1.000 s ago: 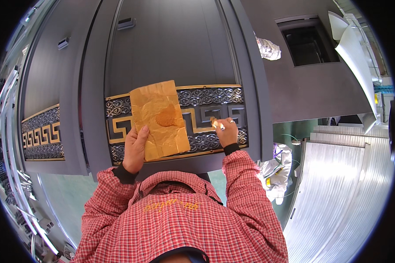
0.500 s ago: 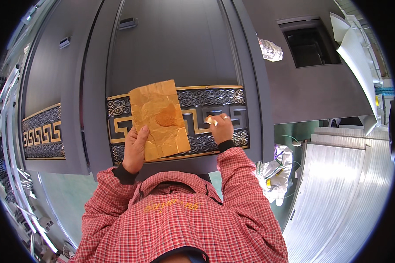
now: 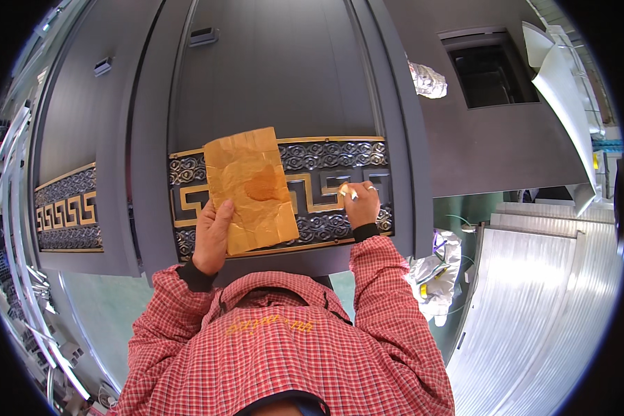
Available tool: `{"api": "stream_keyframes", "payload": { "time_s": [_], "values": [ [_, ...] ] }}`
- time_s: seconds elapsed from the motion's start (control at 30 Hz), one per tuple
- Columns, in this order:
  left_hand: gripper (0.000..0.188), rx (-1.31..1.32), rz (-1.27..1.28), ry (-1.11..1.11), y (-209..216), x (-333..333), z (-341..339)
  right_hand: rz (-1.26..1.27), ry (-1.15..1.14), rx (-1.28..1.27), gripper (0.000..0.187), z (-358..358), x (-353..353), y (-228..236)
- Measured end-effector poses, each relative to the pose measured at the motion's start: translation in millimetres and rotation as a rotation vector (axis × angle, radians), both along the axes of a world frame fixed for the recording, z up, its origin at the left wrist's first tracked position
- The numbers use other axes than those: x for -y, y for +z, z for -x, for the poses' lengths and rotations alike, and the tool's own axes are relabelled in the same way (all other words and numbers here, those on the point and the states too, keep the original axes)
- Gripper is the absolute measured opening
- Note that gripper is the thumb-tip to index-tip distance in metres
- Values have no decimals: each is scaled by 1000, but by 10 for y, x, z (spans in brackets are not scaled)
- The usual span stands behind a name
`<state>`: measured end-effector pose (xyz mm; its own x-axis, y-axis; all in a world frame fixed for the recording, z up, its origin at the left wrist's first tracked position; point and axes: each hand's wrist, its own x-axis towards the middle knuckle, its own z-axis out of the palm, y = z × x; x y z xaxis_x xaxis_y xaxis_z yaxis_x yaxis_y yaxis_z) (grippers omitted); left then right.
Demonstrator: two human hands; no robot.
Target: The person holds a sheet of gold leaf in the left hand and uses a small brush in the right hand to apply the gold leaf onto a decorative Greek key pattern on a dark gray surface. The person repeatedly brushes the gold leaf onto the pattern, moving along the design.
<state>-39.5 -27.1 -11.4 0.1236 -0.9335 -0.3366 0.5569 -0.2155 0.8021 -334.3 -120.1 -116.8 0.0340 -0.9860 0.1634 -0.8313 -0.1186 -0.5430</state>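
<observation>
My left hand (image 3: 213,236) grips the lower left edge of a creased brown paper sheet (image 3: 246,229), thumb on top. A darker orange, wet-looking patch (image 3: 262,186) lies on the sheet. In the fingertips of my right hand (image 3: 365,208) is a small whitish wad (image 3: 349,193), stained gold. It meets the raised key-pattern band (image 3: 305,197) of a dark grey door panel (image 3: 277,83). That band is gold on its left and middle, dark grey at its right end. Embossed dark scrollwork (image 3: 336,155) runs above and below it. The sheet hides part of the band.
At the left is a second dark panel (image 3: 76,145) with a gold key pattern. A dark board (image 3: 496,145) with a rectangular opening lies at the right. Below that are crumpled silvery plastic (image 3: 440,277) and stacked pale ribbed sheets (image 3: 527,291).
My right hand has moved a little to the right along the band with the wad. A part of the band just left of it, grey before, now shows gold. The paper sheet has barely shifted.
</observation>
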Motion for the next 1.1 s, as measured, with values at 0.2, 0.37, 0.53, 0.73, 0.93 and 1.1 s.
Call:
{"api": "stream_keyframes", "payload": {
  "time_s": [0.2, 0.37, 0.53, 0.73, 0.93, 1.1],
  "values": [
    [30, -2, 8, -23, -6, 5, 28, -50, 80, 71, 16, -124, -22, -44],
    [30, -2, 7, -46, 38, -1, 34, 59, -41, 75, 18, 82, 29, 122],
    [30, -27, 30, -47, -7, -9, 97, 81, 36, 363, 24, -260, -48, 1027],
    [30, -59, 32, -102, -95, -24, 125, 105, 367, 349, 26, -779, -256, 1714],
    [30, -36, 38, -48, -99, -28, 130, 117, 475, 173, 19, -791, -218, 1751],
    [29, -37, 17, 36, -24, 13, 38, 101, 209, 199, 19, -379, 64, 1193]
  ]
}}
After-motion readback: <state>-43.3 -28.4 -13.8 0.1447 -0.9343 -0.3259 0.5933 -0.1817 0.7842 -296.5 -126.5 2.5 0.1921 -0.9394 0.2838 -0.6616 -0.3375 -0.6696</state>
